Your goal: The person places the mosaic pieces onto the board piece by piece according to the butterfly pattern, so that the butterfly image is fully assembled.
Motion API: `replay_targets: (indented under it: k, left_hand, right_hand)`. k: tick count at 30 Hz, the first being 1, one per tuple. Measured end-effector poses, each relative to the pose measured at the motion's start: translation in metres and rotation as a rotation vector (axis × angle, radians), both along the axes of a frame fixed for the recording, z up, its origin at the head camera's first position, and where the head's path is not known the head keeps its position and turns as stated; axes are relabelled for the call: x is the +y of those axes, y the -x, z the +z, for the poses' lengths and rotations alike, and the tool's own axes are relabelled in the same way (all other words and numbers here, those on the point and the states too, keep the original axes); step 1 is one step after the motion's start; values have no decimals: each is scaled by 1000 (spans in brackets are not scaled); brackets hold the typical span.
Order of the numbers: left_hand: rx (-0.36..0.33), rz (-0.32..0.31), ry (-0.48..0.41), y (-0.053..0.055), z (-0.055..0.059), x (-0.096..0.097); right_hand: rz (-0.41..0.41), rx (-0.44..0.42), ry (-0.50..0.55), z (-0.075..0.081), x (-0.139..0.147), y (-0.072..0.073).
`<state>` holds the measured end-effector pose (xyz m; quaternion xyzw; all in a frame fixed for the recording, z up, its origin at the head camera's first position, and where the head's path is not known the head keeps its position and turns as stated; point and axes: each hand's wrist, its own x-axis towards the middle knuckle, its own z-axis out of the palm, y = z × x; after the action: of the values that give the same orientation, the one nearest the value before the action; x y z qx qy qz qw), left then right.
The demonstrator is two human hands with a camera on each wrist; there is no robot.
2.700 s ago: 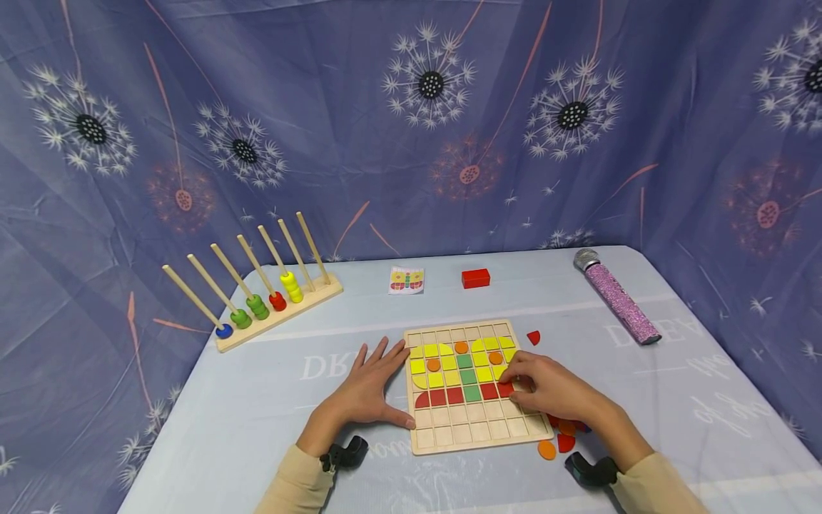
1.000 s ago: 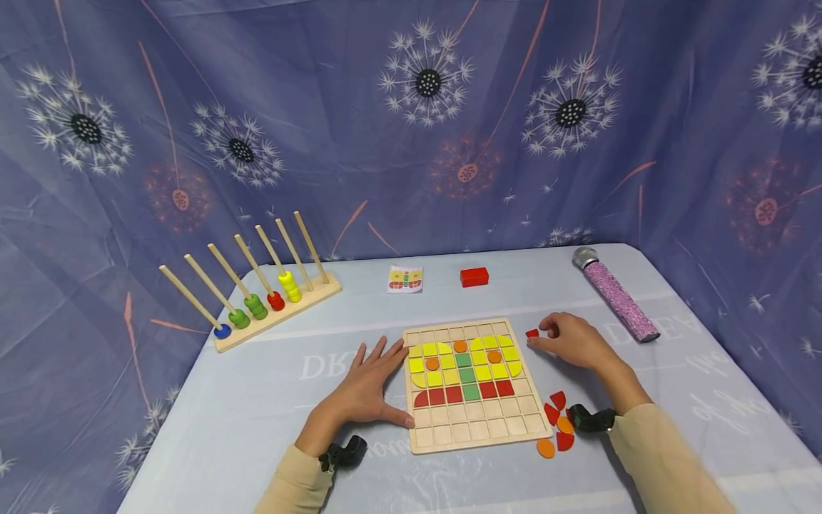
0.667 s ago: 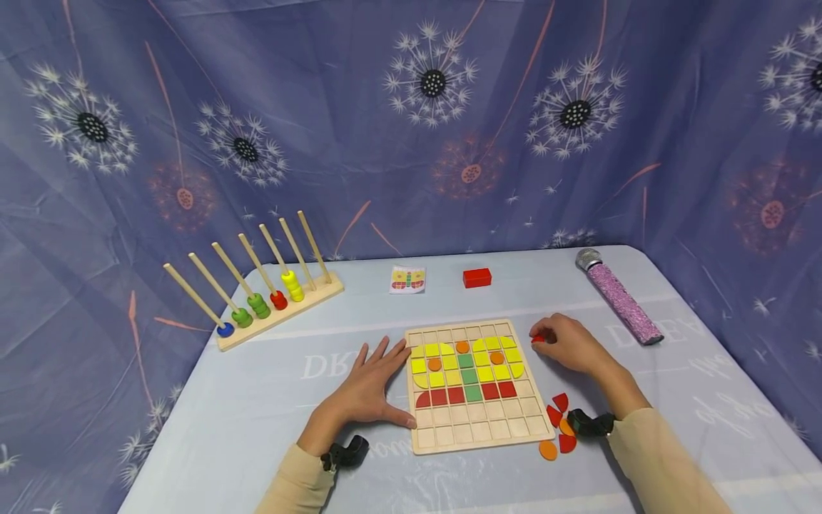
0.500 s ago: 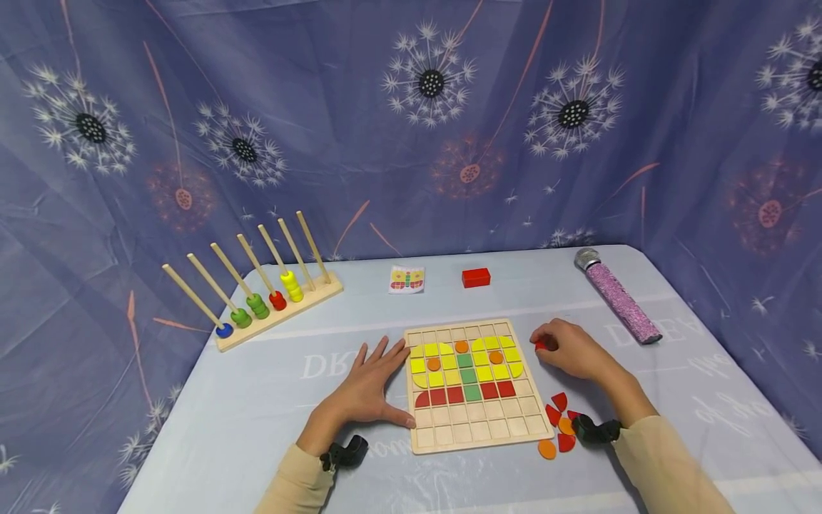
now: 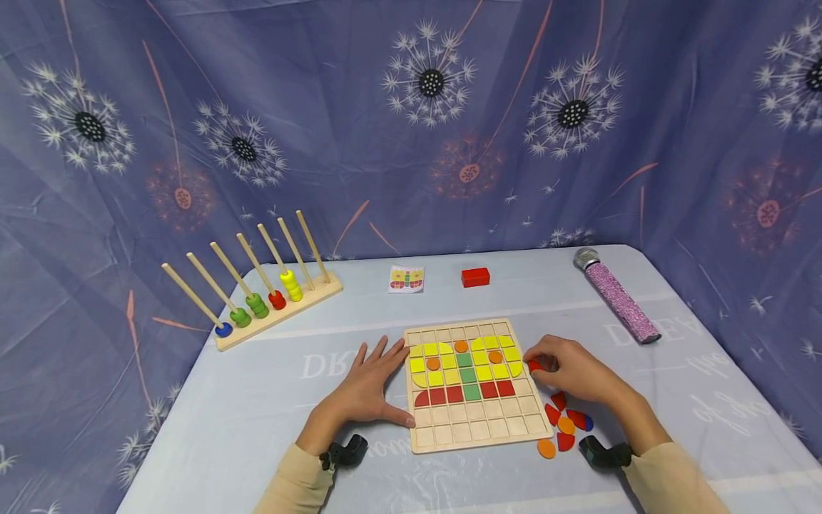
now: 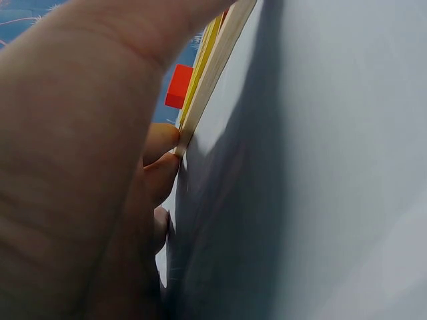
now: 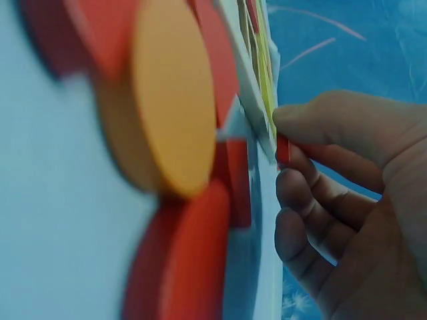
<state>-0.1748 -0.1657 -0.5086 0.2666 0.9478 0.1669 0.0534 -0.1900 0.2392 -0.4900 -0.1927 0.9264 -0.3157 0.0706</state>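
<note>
A wooden grid board lies mid-table, its squares partly filled with yellow, red, green and orange pieces that form a butterfly. My left hand rests with spread, straight fingers along the board's left edge, thumb at the lower corner. In the left wrist view, fingertips touch the board's wooden side. Beside the board's right edge, my right hand pinches a red quarter-circle piece between thumb and fingers; the right wrist view shows the red piece edge-on. The bottom red row ends in a bare square on the right.
Several loose red and orange pieces lie right of the board, below the right hand. Behind stand a butterfly picture card and a red block. A wooden peg abacus is at left, a pink glitter microphone at right.
My right hand left the board's red row, reached the lone red piece at upper right, picked it up and brought it down toward the board's right edge. The left hand stayed put.
</note>
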Motion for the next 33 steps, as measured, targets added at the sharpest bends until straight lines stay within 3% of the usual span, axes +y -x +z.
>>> replay_targets:
  k: [5,12,33]
  left_hand:
    - [-2,-1,-2,0,0,0]
    - [0,-2,-6,0,0,0]
    - [-2,8,2,0,0,0]
  right_hand:
    - [57,-22,9,1,-10,-11]
    - [138,30,-10,0,-17,-15]
    - [97,23,-10,0,-17,-22]
